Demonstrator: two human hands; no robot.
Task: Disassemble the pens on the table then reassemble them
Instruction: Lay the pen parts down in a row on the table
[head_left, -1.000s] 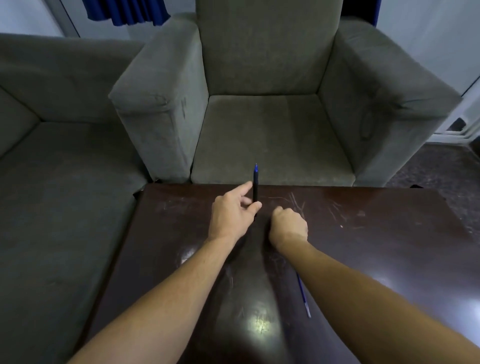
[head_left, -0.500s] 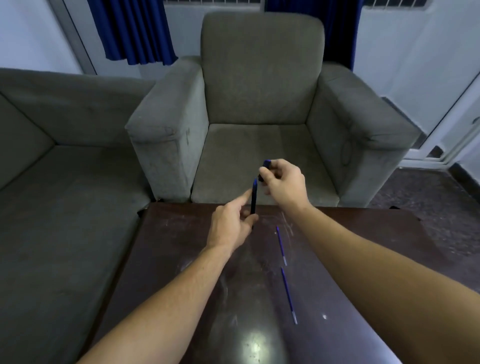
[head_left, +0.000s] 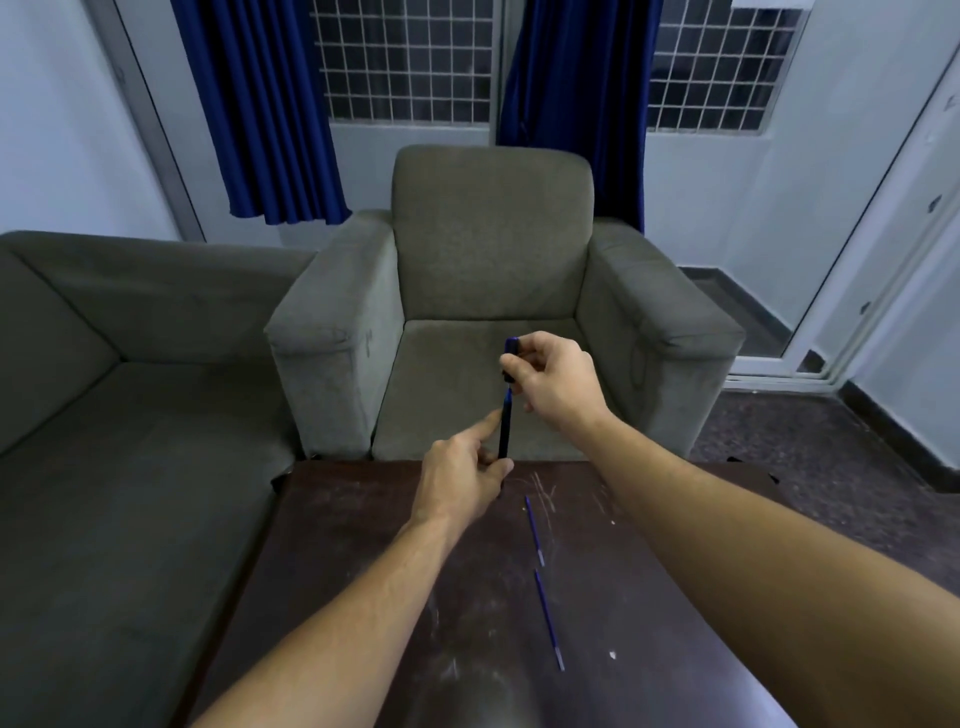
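My left hand (head_left: 462, 480) pinches the pen barrel (head_left: 504, 434) upright at the far edge of the table (head_left: 363, 571). My right hand (head_left: 558, 387) pinches the blue cap (head_left: 512, 353) just above the barrel's top. The far refill (head_left: 534, 530) and near refill (head_left: 549, 621) lie end to end on the tabletop, between my forearms. An armchair (head_left: 493, 249) stands just beyond the far edge.

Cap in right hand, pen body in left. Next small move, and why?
Probably lower the cap straight down onto the top of the pen body. The right hand pinches it just above that end, roughly in line, while the left hand holds the body upright. Two refills lie on the table; whether the body holds one is hidden.
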